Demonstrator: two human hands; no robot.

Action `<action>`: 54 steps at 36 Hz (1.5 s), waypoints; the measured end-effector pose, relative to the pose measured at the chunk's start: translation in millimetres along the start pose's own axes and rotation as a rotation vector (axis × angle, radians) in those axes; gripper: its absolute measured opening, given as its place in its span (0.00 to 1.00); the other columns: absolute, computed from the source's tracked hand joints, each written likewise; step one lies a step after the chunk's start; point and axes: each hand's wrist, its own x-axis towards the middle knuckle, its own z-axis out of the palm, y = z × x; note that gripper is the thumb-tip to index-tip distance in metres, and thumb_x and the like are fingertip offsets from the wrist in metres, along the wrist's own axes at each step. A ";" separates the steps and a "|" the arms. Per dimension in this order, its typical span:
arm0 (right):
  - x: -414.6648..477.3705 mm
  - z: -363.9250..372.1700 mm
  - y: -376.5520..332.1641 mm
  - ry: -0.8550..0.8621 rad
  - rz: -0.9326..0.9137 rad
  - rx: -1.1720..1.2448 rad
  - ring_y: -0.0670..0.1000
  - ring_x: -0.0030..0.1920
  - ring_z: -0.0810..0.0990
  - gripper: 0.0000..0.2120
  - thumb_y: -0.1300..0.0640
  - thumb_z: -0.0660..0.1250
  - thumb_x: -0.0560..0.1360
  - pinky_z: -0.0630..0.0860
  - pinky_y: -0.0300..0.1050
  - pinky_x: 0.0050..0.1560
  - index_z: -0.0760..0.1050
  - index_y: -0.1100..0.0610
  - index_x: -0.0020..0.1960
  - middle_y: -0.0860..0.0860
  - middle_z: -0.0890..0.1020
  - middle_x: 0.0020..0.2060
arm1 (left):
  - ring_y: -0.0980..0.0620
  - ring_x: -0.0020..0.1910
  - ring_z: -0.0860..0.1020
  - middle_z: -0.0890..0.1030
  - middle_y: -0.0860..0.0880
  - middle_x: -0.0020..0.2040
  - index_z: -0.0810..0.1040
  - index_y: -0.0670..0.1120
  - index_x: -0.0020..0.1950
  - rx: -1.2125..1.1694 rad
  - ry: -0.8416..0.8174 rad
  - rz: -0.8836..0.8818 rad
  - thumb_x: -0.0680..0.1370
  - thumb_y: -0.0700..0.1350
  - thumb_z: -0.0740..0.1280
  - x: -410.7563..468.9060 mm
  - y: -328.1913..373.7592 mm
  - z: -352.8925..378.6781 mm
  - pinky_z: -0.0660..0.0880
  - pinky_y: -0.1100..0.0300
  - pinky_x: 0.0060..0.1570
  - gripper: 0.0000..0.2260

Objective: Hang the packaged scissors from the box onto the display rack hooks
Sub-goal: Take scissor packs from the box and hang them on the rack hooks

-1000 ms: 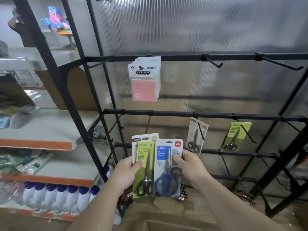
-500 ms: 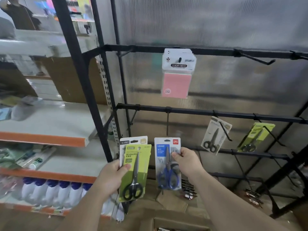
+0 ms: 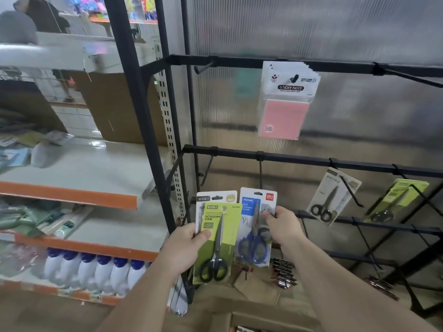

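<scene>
left hand (image 3: pixel 183 250) grips two stacked scissor packs, green pack (image 3: pixel 217 243) in front of a grey pack (image 3: pixel 215 197), by their left edges; right hand (image 3: pixel 282 226) pinches the blue pack (image 3: pixel 256 226) at its right edge, the packs just beside each other below the middle rail (image 3: pixel 311 161). bare hook (image 3: pixel 260 173) directly above with open room around it; hung grey scissors (image 3: pixel 332 195) and hung green scissors (image 3: pixel 398 200) well right; sticky notes (image 3: pixel 285 101) on the top rail.

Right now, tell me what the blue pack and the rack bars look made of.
Blue scissors pack: printed card, probably under clear plastic; the sheen is faint. Its handles look like blue plastic.
Rack bars: likely metal, matte black coating; thin, straight, with clipped-on hooks.
</scene>
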 end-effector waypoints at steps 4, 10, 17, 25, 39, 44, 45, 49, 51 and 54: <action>7.0 1.4 1.5 0.001 -0.002 -0.038 0.41 0.40 0.77 0.07 0.54 0.60 0.83 0.68 0.36 0.30 0.75 0.55 0.54 0.46 0.81 0.44 | 0.44 0.45 0.83 0.85 0.48 0.44 0.80 0.56 0.49 0.006 0.007 -0.011 0.78 0.62 0.63 1.7 8.0 2.9 0.81 0.40 0.52 0.12; 10.8 3.1 9.0 -0.009 0.006 -0.010 0.43 0.43 0.79 0.07 0.54 0.60 0.83 0.70 0.39 0.32 0.75 0.55 0.54 0.46 0.82 0.45 | 0.45 0.40 0.81 0.84 0.45 0.43 0.79 0.54 0.49 0.034 0.015 -0.009 0.75 0.65 0.63 13.1 4.5 10.0 0.80 0.41 0.50 0.16; 11.2 1.0 15.9 -0.011 -0.002 0.032 0.44 0.45 0.81 0.06 0.53 0.61 0.83 0.72 0.40 0.34 0.76 0.53 0.51 0.46 0.83 0.46 | 0.45 0.43 0.82 0.84 0.50 0.42 0.81 0.57 0.53 -0.004 -0.003 0.002 0.81 0.57 0.63 19.0 11.0 21.0 0.81 0.44 0.48 0.08; 15.5 -4.7 14.4 0.001 -0.011 -0.005 0.46 0.45 0.79 0.07 0.54 0.61 0.83 0.70 0.40 0.33 0.75 0.56 0.51 0.49 0.82 0.47 | 0.43 0.50 0.83 0.85 0.49 0.50 0.80 0.56 0.52 -0.008 -0.021 0.000 0.81 0.57 0.64 24.8 18.7 27.2 0.79 0.39 0.55 0.09; 33.6 -2.4 15.1 -0.006 -0.008 0.021 0.44 0.44 0.79 0.06 0.53 0.61 0.83 0.71 0.39 0.33 0.75 0.53 0.53 0.47 0.82 0.47 | 0.48 0.48 0.84 0.86 0.53 0.48 0.80 0.57 0.54 0.026 -0.024 0.006 0.81 0.58 0.63 27.6 8.5 24.6 0.80 0.41 0.54 0.09; 46.9 1.5 11.4 0.005 -0.018 0.033 0.44 0.44 0.78 0.06 0.53 0.61 0.83 0.70 0.39 0.33 0.75 0.54 0.53 0.47 0.82 0.47 | 0.48 0.47 0.84 0.86 0.54 0.46 0.80 0.60 0.53 0.028 -0.010 -0.023 0.81 0.60 0.62 30.1 0.5 20.4 0.80 0.40 0.54 0.09; 50.0 2.7 10.8 0.008 -0.019 0.035 0.43 0.44 0.78 0.06 0.53 0.61 0.83 0.70 0.39 0.33 0.75 0.54 0.54 0.47 0.81 0.47 | 0.47 0.47 0.84 0.86 0.53 0.47 0.80 0.60 0.52 0.027 -0.008 -0.025 0.80 0.61 0.63 31.6 -1.5 19.9 0.80 0.38 0.53 0.09; 64.1 3.5 8.1 0.021 -0.040 0.020 0.41 0.41 0.76 0.06 0.53 0.61 0.83 0.68 0.37 0.31 0.74 0.54 0.53 0.47 0.80 0.46 | 0.47 0.48 0.84 0.85 0.52 0.48 0.80 0.59 0.52 0.016 -0.003 -0.027 0.78 0.63 0.62 39.1 -4.7 21.8 0.79 0.39 0.55 0.12; 71.4 2.8 7.0 0.028 -0.052 0.023 0.41 0.37 0.74 0.06 0.54 0.60 0.83 0.66 0.35 0.29 0.72 0.54 0.49 0.45 0.78 0.40 | 0.51 0.50 0.82 0.85 0.56 0.49 0.80 0.58 0.55 -0.021 -0.003 -0.020 0.81 0.57 0.63 39.3 -0.2 24.7 0.78 0.44 0.56 0.09; 83.4 4.0 5.9 0.031 -0.062 0.033 0.42 0.39 0.76 0.06 0.54 0.60 0.83 0.68 0.37 0.31 0.72 0.54 0.49 0.45 0.78 0.41 | 0.54 0.52 0.80 0.83 0.59 0.51 0.80 0.57 0.57 -0.050 -0.009 -0.014 0.83 0.53 0.63 44.9 1.1 27.9 0.78 0.48 0.58 0.08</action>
